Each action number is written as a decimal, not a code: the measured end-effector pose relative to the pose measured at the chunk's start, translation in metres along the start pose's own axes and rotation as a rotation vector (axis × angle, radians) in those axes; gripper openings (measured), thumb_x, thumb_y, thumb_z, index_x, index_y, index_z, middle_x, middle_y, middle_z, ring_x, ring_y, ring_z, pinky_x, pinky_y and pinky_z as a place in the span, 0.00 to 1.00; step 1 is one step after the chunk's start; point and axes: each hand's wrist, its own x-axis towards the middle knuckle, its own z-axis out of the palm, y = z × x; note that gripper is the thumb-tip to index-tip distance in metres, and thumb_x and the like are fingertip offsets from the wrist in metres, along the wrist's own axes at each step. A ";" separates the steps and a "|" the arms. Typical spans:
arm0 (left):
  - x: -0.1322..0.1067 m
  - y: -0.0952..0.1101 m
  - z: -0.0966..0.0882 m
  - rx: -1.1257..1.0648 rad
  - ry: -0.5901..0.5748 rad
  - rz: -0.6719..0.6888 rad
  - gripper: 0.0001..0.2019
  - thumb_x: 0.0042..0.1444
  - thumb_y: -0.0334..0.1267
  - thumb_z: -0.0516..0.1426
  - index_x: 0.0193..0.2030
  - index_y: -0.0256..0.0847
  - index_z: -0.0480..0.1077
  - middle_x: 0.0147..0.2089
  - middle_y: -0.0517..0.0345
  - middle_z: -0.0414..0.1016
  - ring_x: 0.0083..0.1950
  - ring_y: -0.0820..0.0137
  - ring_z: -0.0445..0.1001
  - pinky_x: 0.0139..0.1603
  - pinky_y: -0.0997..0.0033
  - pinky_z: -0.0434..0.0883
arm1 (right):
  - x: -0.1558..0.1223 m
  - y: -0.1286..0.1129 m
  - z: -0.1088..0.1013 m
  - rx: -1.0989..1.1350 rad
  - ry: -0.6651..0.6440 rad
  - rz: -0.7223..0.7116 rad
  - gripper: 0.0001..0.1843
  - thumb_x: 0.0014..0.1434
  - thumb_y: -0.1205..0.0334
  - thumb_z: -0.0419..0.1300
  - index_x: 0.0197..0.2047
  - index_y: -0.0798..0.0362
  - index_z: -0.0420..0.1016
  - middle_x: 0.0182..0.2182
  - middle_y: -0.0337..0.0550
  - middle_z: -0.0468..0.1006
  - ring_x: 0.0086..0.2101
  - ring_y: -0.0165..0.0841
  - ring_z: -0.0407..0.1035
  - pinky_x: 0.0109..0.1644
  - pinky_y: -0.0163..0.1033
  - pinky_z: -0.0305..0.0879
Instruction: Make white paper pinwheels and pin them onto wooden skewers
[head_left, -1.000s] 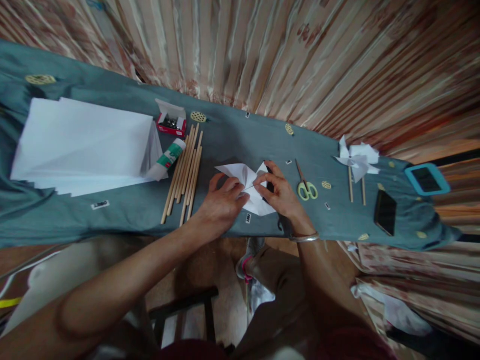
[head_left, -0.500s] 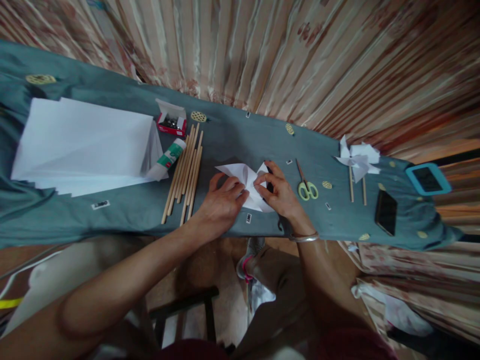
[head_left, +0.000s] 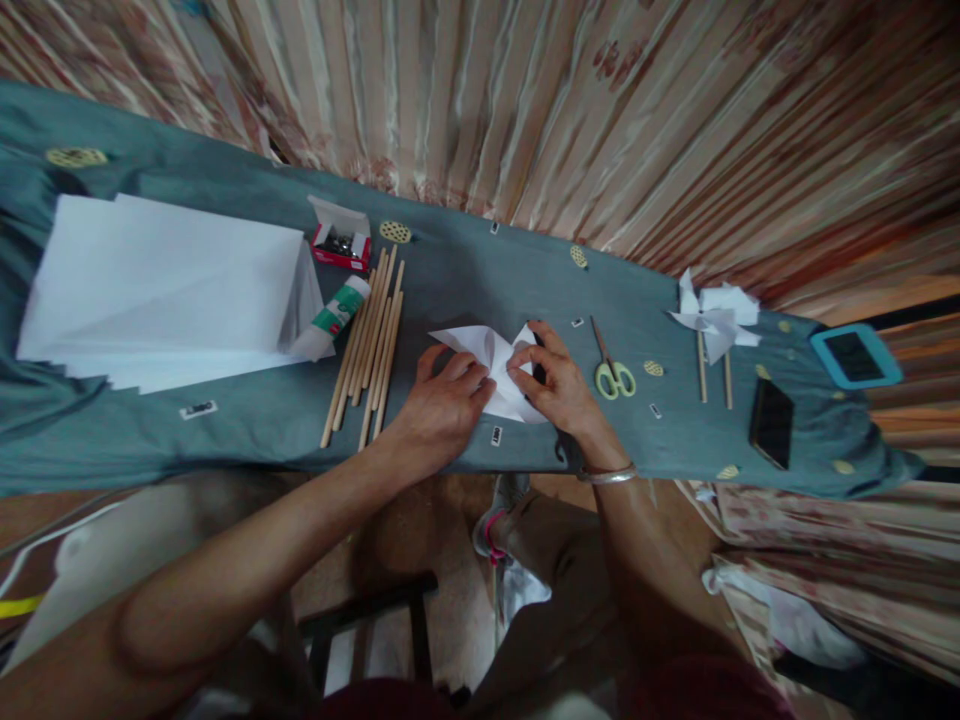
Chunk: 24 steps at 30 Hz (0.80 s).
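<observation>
A folded white paper piece (head_left: 487,362) lies on the grey-blue cloth of the table (head_left: 480,280). My left hand (head_left: 442,410) presses on its near left part, fingers curled and pinching a flap at the centre. My right hand (head_left: 559,385) grips the paper's right side, fingertips meeting the left hand's at the middle fold. A metal bangle (head_left: 607,477) circles my right wrist. Part of the paper is hidden under both hands.
Several wooden sticks (head_left: 371,345), a glue tube (head_left: 334,318) and a small red box (head_left: 341,240) lie left of the hands, beyond them large white sheets (head_left: 165,290). Scissors (head_left: 611,370), a finished paper pinwheel (head_left: 712,315), a dark phone (head_left: 770,423) and a blue-framed device (head_left: 855,357) lie right.
Almost nothing has moved; both hands stay on the folded paper, with the left fingers shifting slightly toward the centre.
</observation>
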 end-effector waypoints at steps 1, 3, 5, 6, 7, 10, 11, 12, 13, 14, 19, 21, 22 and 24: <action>0.000 0.000 0.000 -0.002 0.000 -0.001 0.14 0.60 0.26 0.49 0.46 0.37 0.74 0.49 0.47 0.77 0.56 0.56 0.67 0.61 0.42 0.58 | 0.000 0.000 0.000 -0.001 0.000 -0.002 0.04 0.56 0.61 0.60 0.35 0.48 0.77 0.64 0.45 0.65 0.66 0.45 0.55 0.68 0.58 0.52; 0.000 0.000 0.000 -0.008 0.005 -0.001 0.14 0.60 0.25 0.49 0.45 0.36 0.74 0.48 0.47 0.77 0.56 0.56 0.67 0.61 0.42 0.58 | 0.001 0.000 0.001 -0.004 0.003 -0.006 0.04 0.57 0.61 0.60 0.35 0.49 0.77 0.65 0.46 0.64 0.66 0.46 0.55 0.69 0.57 0.51; 0.000 -0.001 0.000 -0.018 0.016 -0.001 0.14 0.59 0.25 0.49 0.45 0.36 0.74 0.48 0.46 0.77 0.56 0.55 0.67 0.61 0.41 0.58 | 0.000 -0.002 0.000 -0.016 0.018 -0.007 0.05 0.57 0.61 0.60 0.36 0.48 0.77 0.65 0.46 0.63 0.66 0.45 0.55 0.69 0.57 0.51; 0.001 -0.001 -0.001 -0.025 0.017 0.002 0.15 0.59 0.25 0.49 0.45 0.36 0.74 0.48 0.46 0.77 0.56 0.55 0.67 0.61 0.41 0.58 | -0.002 -0.005 -0.001 -0.026 0.033 -0.006 0.06 0.58 0.60 0.60 0.38 0.48 0.76 0.66 0.45 0.62 0.67 0.45 0.53 0.70 0.57 0.50; 0.001 -0.001 -0.001 -0.033 0.016 0.007 0.15 0.58 0.25 0.49 0.45 0.37 0.75 0.48 0.46 0.77 0.56 0.55 0.67 0.61 0.40 0.58 | -0.004 -0.008 -0.003 -0.039 0.057 -0.005 0.07 0.58 0.60 0.60 0.40 0.48 0.76 0.67 0.45 0.61 0.68 0.46 0.51 0.70 0.58 0.49; 0.001 -0.001 -0.002 -0.039 0.004 0.004 0.14 0.58 0.25 0.50 0.45 0.37 0.75 0.48 0.46 0.77 0.56 0.54 0.67 0.60 0.40 0.58 | -0.017 -0.023 -0.009 -0.087 0.149 0.002 0.08 0.60 0.57 0.61 0.42 0.48 0.75 0.69 0.43 0.56 0.70 0.47 0.43 0.71 0.62 0.43; 0.002 -0.001 -0.002 -0.036 0.001 0.001 0.14 0.59 0.26 0.50 0.45 0.37 0.75 0.48 0.46 0.77 0.56 0.55 0.67 0.60 0.41 0.58 | -0.023 -0.028 -0.012 -0.103 0.170 0.005 0.07 0.60 0.56 0.61 0.40 0.48 0.74 0.69 0.42 0.55 0.70 0.48 0.42 0.71 0.63 0.42; 0.002 -0.001 -0.002 -0.032 -0.002 -0.002 0.14 0.59 0.26 0.50 0.45 0.37 0.74 0.48 0.46 0.77 0.56 0.55 0.67 0.60 0.41 0.58 | -0.028 -0.033 -0.014 -0.119 0.187 0.005 0.07 0.60 0.55 0.61 0.38 0.48 0.74 0.69 0.42 0.55 0.70 0.48 0.42 0.71 0.63 0.42; 0.002 -0.001 -0.002 -0.028 -0.004 -0.003 0.13 0.59 0.26 0.50 0.45 0.36 0.74 0.48 0.46 0.77 0.56 0.55 0.67 0.60 0.41 0.58 | -0.033 -0.037 -0.016 -0.132 0.202 0.001 0.07 0.60 0.55 0.61 0.37 0.48 0.73 0.70 0.42 0.54 0.70 0.49 0.42 0.71 0.64 0.42; 0.002 0.000 -0.003 -0.024 -0.005 -0.001 0.13 0.60 0.27 0.50 0.45 0.36 0.74 0.48 0.46 0.77 0.55 0.55 0.67 0.60 0.41 0.58 | -0.037 -0.040 -0.017 -0.143 0.217 -0.004 0.07 0.60 0.54 0.61 0.38 0.48 0.73 0.70 0.42 0.54 0.70 0.49 0.42 0.71 0.64 0.42; 0.003 -0.001 -0.002 -0.015 0.020 0.011 0.13 0.59 0.27 0.51 0.45 0.38 0.75 0.47 0.46 0.77 0.54 0.54 0.67 0.59 0.41 0.59 | -0.043 -0.038 -0.023 -0.110 0.200 -0.012 0.08 0.62 0.57 0.59 0.45 0.46 0.75 0.69 0.40 0.55 0.70 0.47 0.43 0.71 0.64 0.44; 0.003 -0.001 -0.002 -0.014 0.028 0.006 0.13 0.59 0.26 0.51 0.44 0.39 0.75 0.46 0.47 0.77 0.54 0.54 0.67 0.59 0.40 0.59 | -0.042 -0.033 -0.024 -0.082 0.152 -0.010 0.10 0.64 0.58 0.56 0.47 0.44 0.75 0.69 0.38 0.55 0.70 0.46 0.44 0.71 0.63 0.46; 0.003 -0.001 -0.002 -0.016 0.031 0.004 0.13 0.59 0.26 0.51 0.44 0.39 0.75 0.46 0.47 0.77 0.54 0.54 0.67 0.59 0.39 0.58 | -0.041 -0.030 -0.024 -0.073 0.123 -0.014 0.11 0.65 0.58 0.55 0.48 0.44 0.76 0.69 0.37 0.55 0.70 0.45 0.44 0.71 0.62 0.46; 0.003 -0.001 -0.003 -0.024 0.027 0.007 0.14 0.58 0.26 0.51 0.44 0.39 0.75 0.47 0.46 0.77 0.54 0.54 0.67 0.59 0.39 0.59 | -0.040 -0.026 -0.024 -0.058 0.068 -0.022 0.13 0.65 0.58 0.54 0.50 0.44 0.76 0.70 0.36 0.54 0.70 0.45 0.44 0.72 0.61 0.46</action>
